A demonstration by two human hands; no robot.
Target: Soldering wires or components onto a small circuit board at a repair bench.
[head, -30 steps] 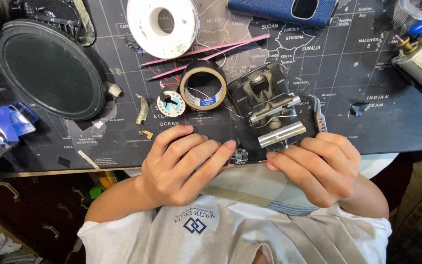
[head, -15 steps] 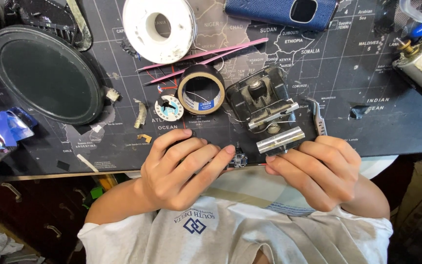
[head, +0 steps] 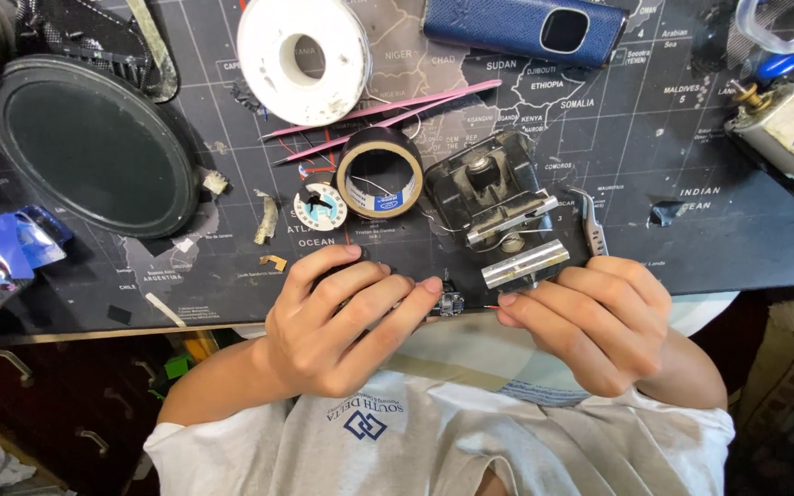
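Hands meet at the counter (head: 737, 266) edge; left hand (head: 342, 321) fingers pinch a small circuit board (head: 450, 303), right hand (head: 590, 321) fingers press together on what seems a thin wire; steady both wrists beside the metal vise (head: 507, 220).

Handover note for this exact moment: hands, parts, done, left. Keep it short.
Left hand: fingers curled at the desk edge, fingertips on a small circuit board.
Right hand: fingertips pinched at a thin wire end beside the board; the grip itself is too small to make out.
Small vise sits just above the hands with nothing visibly clamped. Metal tweezers lie beside it, brown tape roll and pink tweezers further up the map desk mat.
Done: board and wire brought together.
Left: no finished joint visible; tools untouched.
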